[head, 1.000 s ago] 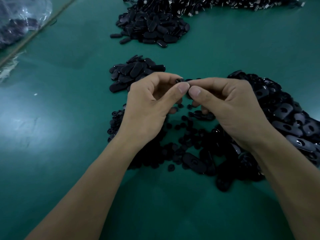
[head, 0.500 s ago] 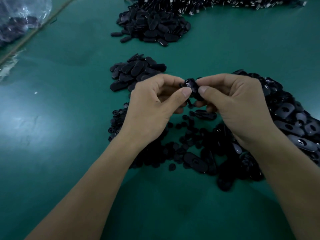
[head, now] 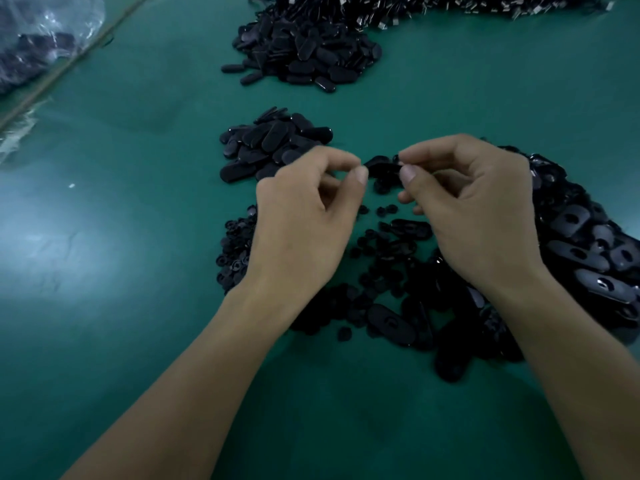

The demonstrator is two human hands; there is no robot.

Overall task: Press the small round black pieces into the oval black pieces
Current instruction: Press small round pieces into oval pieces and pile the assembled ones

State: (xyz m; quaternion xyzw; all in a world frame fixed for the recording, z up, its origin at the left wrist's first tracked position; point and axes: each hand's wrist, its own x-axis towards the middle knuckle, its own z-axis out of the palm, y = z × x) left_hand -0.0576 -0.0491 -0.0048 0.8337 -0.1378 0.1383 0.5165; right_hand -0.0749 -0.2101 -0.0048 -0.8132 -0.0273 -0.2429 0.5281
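Note:
Above the green table, one oval black piece (head: 381, 166) spans the gap between my two hands. My left hand (head: 304, 223) pinches its left end between thumb and forefinger, and my right hand (head: 474, 209) pinches the right end the same way. Whether a small round piece sits in it is too dark to tell. Loose small round black pieces (head: 235, 251) lie scattered under and between my wrists. A heap of oval pieces with holes (head: 588, 247) lies on the right, partly hidden by my right hand.
A small pile of oval pieces (head: 273, 143) sits just beyond my left hand. A larger pile (head: 304, 53) lies farther back, with a strip of dark parts with metal bits (head: 450, 5) along the far edge. A plastic bag (head: 41, 39) lies at top left.
My thumbs, pressed together a second ago, have drawn apart. The oval piece now shows stretched between the two hands, which sit slightly farther from me.

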